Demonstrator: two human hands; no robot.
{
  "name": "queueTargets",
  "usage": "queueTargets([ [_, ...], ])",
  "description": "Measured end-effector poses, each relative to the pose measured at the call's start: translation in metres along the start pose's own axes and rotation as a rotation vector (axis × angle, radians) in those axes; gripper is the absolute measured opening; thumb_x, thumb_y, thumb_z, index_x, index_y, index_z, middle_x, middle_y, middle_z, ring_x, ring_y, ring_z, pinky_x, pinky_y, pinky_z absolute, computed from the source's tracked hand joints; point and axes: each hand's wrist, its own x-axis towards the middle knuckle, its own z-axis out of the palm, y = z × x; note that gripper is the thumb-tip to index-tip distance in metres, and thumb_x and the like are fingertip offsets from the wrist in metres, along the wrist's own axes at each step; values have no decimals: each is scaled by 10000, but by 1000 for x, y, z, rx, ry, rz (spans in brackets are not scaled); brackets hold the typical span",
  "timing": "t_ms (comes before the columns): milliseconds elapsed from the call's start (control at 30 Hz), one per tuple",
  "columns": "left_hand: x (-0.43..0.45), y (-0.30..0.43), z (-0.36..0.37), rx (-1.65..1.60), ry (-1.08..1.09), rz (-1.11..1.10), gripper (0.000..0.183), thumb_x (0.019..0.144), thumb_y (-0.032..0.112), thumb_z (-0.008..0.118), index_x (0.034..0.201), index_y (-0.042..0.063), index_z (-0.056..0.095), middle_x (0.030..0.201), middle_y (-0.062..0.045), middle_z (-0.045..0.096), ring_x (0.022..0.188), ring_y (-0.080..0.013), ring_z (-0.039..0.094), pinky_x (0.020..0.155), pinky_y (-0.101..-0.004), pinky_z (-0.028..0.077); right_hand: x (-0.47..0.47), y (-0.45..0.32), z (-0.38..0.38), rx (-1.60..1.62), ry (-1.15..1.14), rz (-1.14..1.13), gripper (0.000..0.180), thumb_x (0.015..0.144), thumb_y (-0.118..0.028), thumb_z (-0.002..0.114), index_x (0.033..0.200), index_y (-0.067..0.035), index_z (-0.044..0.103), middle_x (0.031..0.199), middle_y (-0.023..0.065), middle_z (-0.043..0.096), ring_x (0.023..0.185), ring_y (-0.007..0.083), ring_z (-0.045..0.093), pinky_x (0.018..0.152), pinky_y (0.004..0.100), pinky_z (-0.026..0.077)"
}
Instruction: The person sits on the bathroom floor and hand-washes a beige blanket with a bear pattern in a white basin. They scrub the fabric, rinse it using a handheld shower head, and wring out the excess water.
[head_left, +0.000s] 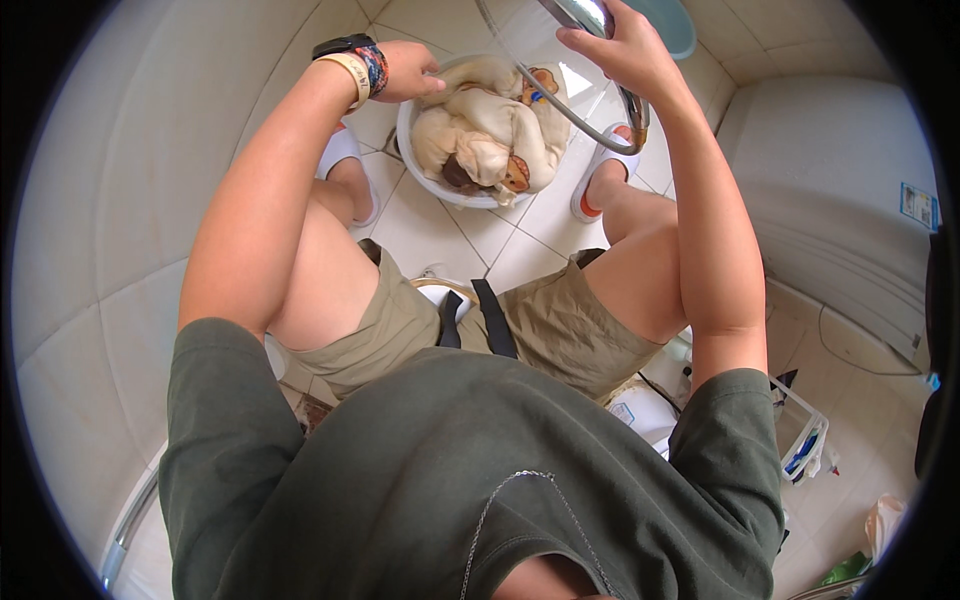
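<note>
Wet cream fabric with brown printed or sewn figures (491, 124) lies bunched in a round white plastic basin (442, 191) on the tiled floor between my feet. My left hand (409, 73), with bands at its wrist, is at the basin's upper left side, fingers loosely curled and holding nothing visible. My right hand (630, 46) grips a chrome handheld shower head (585, 13) above and right of the basin; its top is cut off by the picture's edge. The metal shower hose (555, 101) loops down in front of the fabric.
A pale blue basin (671, 26) stands at the upper right. A white appliance (832, 165) is along the right wall. Behind me on the right are a clear plastic bin (806, 442) and a pink bag (885, 521). A tiled wall (142, 172) rises on the left.
</note>
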Motion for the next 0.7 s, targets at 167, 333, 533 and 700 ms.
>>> queueTargets([
  [167, 0, -1, 0, 1, -3, 0, 553, 971, 380, 524, 1336, -35, 539, 1307, -214, 602, 1204, -331, 583, 1037, -374, 450, 2, -4, 1, 25, -34, 1, 492, 720, -363, 747, 967, 40, 609, 815, 179, 651, 778, 265, 641, 712, 385, 501],
  [333, 1, -1, 1, -10, -8, -3, 548, 971, 369, 531, 1340, -37, 534, 1303, -216, 604, 1197, -330, 588, 1032, -370, 453, -1, -11, 1, 89, -65, -27, 513, 722, -327, 750, 1063, 35, 627, 848, 148, 665, 790, 233, 639, 726, 362, 502],
  [533, 2, -3, 2, -21, 3, 1, 547, 971, 364, 534, 1340, -39, 532, 1301, -216, 605, 1194, -326, 591, 1029, -370, 455, 3, -6, 5, 116, -96, -47, 523, 722, -300, 750, 1117, 21, 631, 859, 129, 670, 793, 216, 635, 734, 351, 502],
  [700, 4, -5, 4, -6, 6, 7, 547, 968, 369, 535, 1331, -40, 540, 1295, -216, 608, 1188, -329, 593, 1026, -371, 458, 4, -5, 5, 50, -138, -9, 484, 718, -304, 754, 1031, 41, 625, 836, 137, 659, 777, 218, 627, 715, 360, 497],
])
